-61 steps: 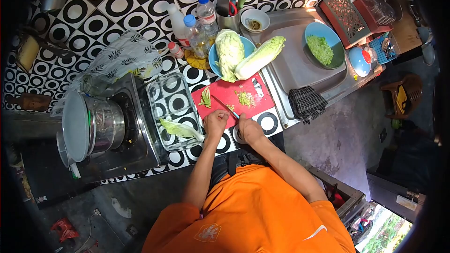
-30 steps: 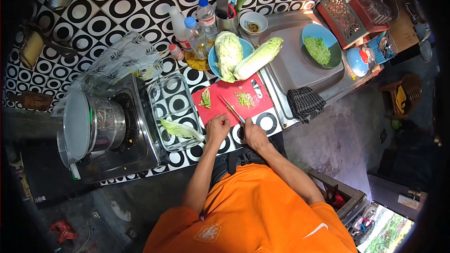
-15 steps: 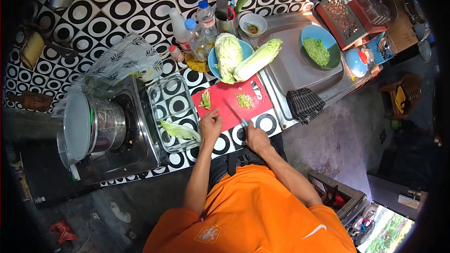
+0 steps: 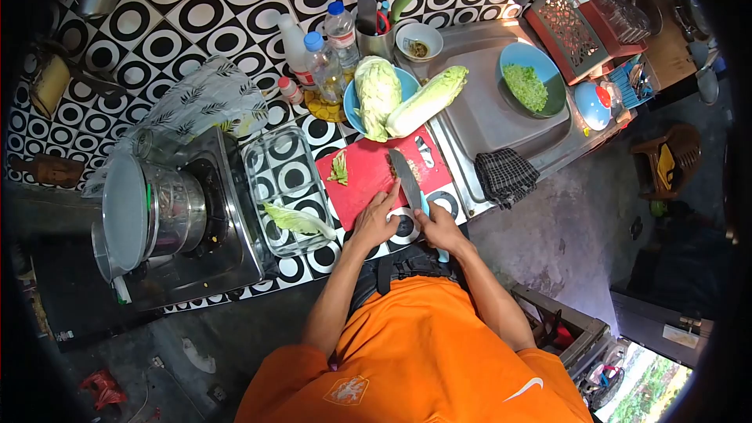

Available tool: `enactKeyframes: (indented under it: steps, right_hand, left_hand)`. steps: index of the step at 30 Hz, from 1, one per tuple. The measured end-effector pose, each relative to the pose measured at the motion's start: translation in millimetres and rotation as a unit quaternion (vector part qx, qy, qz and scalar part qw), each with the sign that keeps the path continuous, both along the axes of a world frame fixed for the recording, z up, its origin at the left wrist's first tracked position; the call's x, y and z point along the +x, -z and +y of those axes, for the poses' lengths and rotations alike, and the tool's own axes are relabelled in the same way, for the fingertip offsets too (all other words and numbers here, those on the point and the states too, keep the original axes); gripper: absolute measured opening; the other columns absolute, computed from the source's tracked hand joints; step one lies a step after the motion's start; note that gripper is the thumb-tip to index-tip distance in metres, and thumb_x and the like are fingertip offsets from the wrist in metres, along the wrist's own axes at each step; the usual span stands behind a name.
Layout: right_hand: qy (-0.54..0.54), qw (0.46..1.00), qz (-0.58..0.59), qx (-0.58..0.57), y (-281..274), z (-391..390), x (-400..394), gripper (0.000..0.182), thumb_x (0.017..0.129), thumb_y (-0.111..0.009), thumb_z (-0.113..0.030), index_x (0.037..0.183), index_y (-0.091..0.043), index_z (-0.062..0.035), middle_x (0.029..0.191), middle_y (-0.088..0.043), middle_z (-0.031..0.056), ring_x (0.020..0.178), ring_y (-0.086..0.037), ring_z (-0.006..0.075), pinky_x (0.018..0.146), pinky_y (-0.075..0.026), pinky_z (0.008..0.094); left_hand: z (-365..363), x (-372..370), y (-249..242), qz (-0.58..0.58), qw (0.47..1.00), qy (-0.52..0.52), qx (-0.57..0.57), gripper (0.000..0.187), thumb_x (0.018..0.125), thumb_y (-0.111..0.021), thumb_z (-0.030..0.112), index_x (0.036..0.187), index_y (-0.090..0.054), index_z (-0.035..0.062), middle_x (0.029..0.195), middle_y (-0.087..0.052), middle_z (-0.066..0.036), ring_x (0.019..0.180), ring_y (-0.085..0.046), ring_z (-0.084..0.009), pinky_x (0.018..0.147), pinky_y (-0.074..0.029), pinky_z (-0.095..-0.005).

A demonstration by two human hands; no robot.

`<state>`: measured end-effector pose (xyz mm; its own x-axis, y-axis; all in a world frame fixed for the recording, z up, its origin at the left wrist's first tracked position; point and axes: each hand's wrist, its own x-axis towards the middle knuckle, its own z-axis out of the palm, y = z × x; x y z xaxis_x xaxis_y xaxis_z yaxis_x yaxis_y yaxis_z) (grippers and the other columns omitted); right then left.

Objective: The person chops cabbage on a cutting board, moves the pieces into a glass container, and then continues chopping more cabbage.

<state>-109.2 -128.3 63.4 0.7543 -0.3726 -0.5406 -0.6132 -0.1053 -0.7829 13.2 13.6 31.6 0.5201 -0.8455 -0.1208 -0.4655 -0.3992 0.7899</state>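
Head view: one knife (image 4: 403, 172), light-blue handle closed in the right hand (image 4: 440, 229). Long axis of blade: runs forward from the right hand, away from the body, with a lean to the left; tip foremost, over the red cutting board (image 4: 352, 200). One left hand (image 4: 376, 223), left of the knife; index finger extended toward the blade's left side, other fingers bent, nothing seen in the grasp; contact with the steel, cannot tell. One small heap of chopped greens (image 4: 414, 167), on the board, partly hidden by the blade; ahead of both hands, nearer to the left index finger than to the right hand, but with the blade between. One bunch of leafy pieces (image 4: 338, 168), on the board's left part, forward-left of the left hand, apart from the knife. One loose leaf (image 4: 301, 221), in a glass dish (image 4: 288, 163) left of the board. Two cabbages (image 4: 377, 95), in a blue bowl (image 4: 408, 84) just beyond the board. Farther right, one bowl (image 4: 539, 59) of shredded greens (image 4: 525, 86), by the sink (image 4: 486, 110).
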Motion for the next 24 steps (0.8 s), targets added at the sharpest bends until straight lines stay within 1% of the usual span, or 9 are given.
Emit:
enactKeyframes:
  steps: [1, 2, 5, 8, 10, 14, 17, 23, 24]
  right_hand:
    - [0.018, 0.998, 0.019, 0.064, -11, -1, 0, 0.027, 0.097, -0.049, -0.026, 0.092, -0.048, 0.0006, 0.063, -0.052, 0.0089, 0.045, -0.049, 0.0177, 0.043, -0.04, 0.0327]
    - [0.039, 0.992, 0.023, 0.116, -20, 1, 0, 0.024, 0.099, -0.048, -0.025, 0.09, -0.048, -0.0024, 0.06, -0.043, 0.0011, 0.044, -0.041, 0.0098, 0.041, -0.035, 0.0277]
    - [0.085, 0.976, 0.029, 0.201, -24, 3, -2, 0.024, 0.099, -0.047, -0.025, 0.09, -0.048, -0.0031, 0.059, -0.04, -0.0001, 0.043, -0.038, 0.0101, 0.04, -0.032, 0.0274]
    - [0.111, 0.966, 0.035, 0.232, -23, 6, -4, 0.024, 0.1, -0.047, -0.025, 0.088, -0.047, -0.0037, 0.059, -0.037, -0.0014, 0.043, -0.035, 0.0092, 0.039, -0.03, 0.0267]
    - [0.106, 0.969, 0.04, 0.22, -24, 7, -6, 0.024, 0.1, -0.047, -0.025, 0.088, -0.047, -0.0037, 0.059, -0.038, -0.0009, 0.043, -0.036, 0.0093, 0.039, -0.031, 0.0269]
    - [0.101, 0.975, 0.041, 0.192, -22, 6, -12, 0.025, 0.099, -0.047, -0.025, 0.087, -0.047, -0.0037, 0.06, -0.039, -0.0003, 0.043, -0.037, 0.0095, 0.039, -0.031, 0.0272]
    - [0.085, 0.982, 0.041, 0.166, -24, 2, -13, 0.03, 0.098, -0.048, -0.026, 0.092, -0.048, 0.0031, 0.065, -0.046, 0.0045, 0.048, -0.044, 0.0113, 0.04, -0.036, 0.0291]
    - [0.091, 0.979, 0.037, 0.179, -24, 2, -11, 0.03, 0.098, -0.048, -0.026, 0.092, -0.049, 0.0031, 0.065, -0.046, 0.0048, 0.048, -0.044, 0.0124, 0.041, -0.038, 0.0298]
    - [0.095, 0.976, 0.041, 0.189, -26, 4, -9, 0.028, 0.099, -0.048, -0.026, 0.09, -0.049, 0.0008, 0.063, -0.044, 0.0029, 0.047, -0.042, 0.0111, 0.04, -0.035, 0.0288]
  left_hand:
    - [-1, 0, -1, -0.011, 1.0, 0.009, 0.0, 0.083, 0.075, -0.058, 0.008, 0.149, -0.022, 0.0188, 0.098, -0.05, -0.018, 0.085, -0.059, -0.0367, 0.074, -0.049, -0.045]
    - [-2, 0, -3, -0.016, 0.999, 0.021, 0.018, 0.084, 0.076, -0.057, 0.008, 0.15, -0.02, 0.0193, 0.099, -0.05, -0.019, 0.086, -0.059, -0.0375, 0.074, -0.049, -0.0459]
    - [-7, 2, -9, -0.036, 0.996, 0.047, 0.07, 0.085, 0.076, -0.057, 0.009, 0.15, -0.016, 0.0207, 0.102, -0.05, -0.02, 0.087, -0.059, -0.0396, 0.075, -0.05, -0.048]
    - [-10, 5, -7, -0.064, 0.991, 0.043, 0.111, 0.084, 0.077, -0.057, 0.011, 0.15, -0.016, 0.0205, 0.104, -0.05, -0.02, 0.087, -0.059, -0.0405, 0.075, -0.05, -0.0488]
    - [-10, 5, -8, -0.075, 0.987, 0.029, 0.138, 0.084, 0.077, -0.057, 0.012, 0.15, -0.016, 0.0191, 0.106, -0.05, -0.02, 0.087, -0.06, -0.0407, 0.076, -0.051, -0.0492]
    - [-11, 8, -4, -0.087, 0.984, -0.012, 0.152, 0.081, 0.077, -0.057, 0.013, 0.149, -0.021, 0.0143, 0.108, -0.05, -0.021, 0.087, -0.061, -0.0404, 0.076, -0.051, -0.0483]
    - [-9, 8, -8, -0.08, 0.987, -0.018, 0.142, 0.079, 0.077, -0.057, 0.013, 0.148, -0.024, 0.0123, 0.108, -0.05, -0.02, 0.089, -0.061, -0.0395, 0.076, -0.051, -0.0477]
    - [-8, 7, -13, -0.05, 0.994, 0.005, 0.095, 0.078, 0.076, -0.057, 0.014, 0.147, -0.025, 0.012, 0.109, -0.05, -0.02, 0.092, -0.06, -0.0392, 0.077, -0.05, -0.0479]
    - [-10, 6, -15, -0.053, 0.994, 0.008, 0.099, 0.078, 0.076, -0.057, 0.014, 0.147, -0.025, 0.0124, 0.108, -0.05, -0.02, 0.091, -0.06, -0.0392, 0.077, -0.05, -0.048]
